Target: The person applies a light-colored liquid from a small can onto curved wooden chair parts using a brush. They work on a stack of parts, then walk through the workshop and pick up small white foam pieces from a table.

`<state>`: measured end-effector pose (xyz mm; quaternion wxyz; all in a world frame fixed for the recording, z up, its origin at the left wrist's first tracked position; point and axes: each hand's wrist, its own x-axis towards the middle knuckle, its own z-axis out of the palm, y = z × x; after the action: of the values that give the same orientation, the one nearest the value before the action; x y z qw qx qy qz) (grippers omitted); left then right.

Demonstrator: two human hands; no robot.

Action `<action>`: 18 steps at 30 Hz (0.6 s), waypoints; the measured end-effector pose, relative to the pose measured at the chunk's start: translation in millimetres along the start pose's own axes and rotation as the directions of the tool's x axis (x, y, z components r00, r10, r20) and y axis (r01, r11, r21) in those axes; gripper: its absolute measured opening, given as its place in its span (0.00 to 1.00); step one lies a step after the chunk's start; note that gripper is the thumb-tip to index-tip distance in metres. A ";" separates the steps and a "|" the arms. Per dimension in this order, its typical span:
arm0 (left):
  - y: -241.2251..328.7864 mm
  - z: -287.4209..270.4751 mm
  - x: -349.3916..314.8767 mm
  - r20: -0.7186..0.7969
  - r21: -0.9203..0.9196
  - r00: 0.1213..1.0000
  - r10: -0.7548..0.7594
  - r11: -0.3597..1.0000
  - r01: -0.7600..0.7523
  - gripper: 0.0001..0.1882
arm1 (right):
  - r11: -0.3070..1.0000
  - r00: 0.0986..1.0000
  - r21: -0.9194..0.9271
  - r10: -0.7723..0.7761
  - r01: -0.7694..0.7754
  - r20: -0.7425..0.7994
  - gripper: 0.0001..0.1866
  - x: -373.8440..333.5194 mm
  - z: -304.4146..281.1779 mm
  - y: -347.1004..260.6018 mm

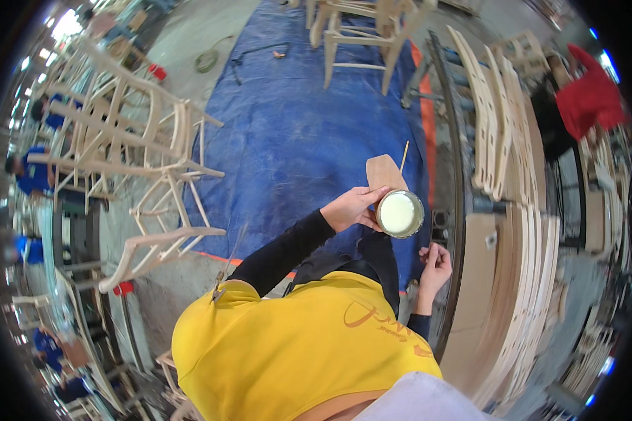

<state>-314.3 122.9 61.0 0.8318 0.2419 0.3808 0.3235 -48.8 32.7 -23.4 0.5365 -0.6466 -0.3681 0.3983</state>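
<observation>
Round a small open can (400,213) of cream-white liquid close my left hand's (356,208) fingers, gripping its left side. Just beyond the can sits a flat tan wooden piece (385,172); whether my fingers also touch it is unclear. A thin yellowish stick (404,156) rises beside that piece, its lower end hidden behind the can. Lower and to the right, my right hand (436,266) is closed with bent fingers, apart from the can. What it pinches, if anything, is too small to make out.
A blue tarp (295,126) with an orange edge covers the floor ahead. Wooden chair frames (168,147) crowd the left, and another chair (361,49) stands far ahead. Slatted wooden parts (498,126) line a dark metal rail (458,175) on the right. A person in red (588,98) is beyond.
</observation>
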 end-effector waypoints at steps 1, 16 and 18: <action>-1.0 -10.4 3.5 -0.046 -0.045 0.999 0.019 0.999 -0.021 0.24 | 0.999 0.999 -0.022 0.037 -0.037 0.010 0.09 7.3 5.1 -6.2; 188.0 -142.4 24.4 -0.562 -0.077 0.760 0.327 0.894 -0.442 0.26 | 0.998 0.852 -0.045 0.069 -0.053 0.518 0.14 278.4 244.2 -35.3; 213.3 -151.5 29.0 -0.609 -0.083 0.715 0.343 0.869 -0.488 0.26 | 0.997 0.789 -0.073 0.034 0.013 0.613 0.13 316.5 286.6 -45.8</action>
<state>-494.9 311.1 95.7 0.6044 0.1109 0.5075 0.6040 -181.5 440.5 -46.9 0.3617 -0.5036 -0.5330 0.5758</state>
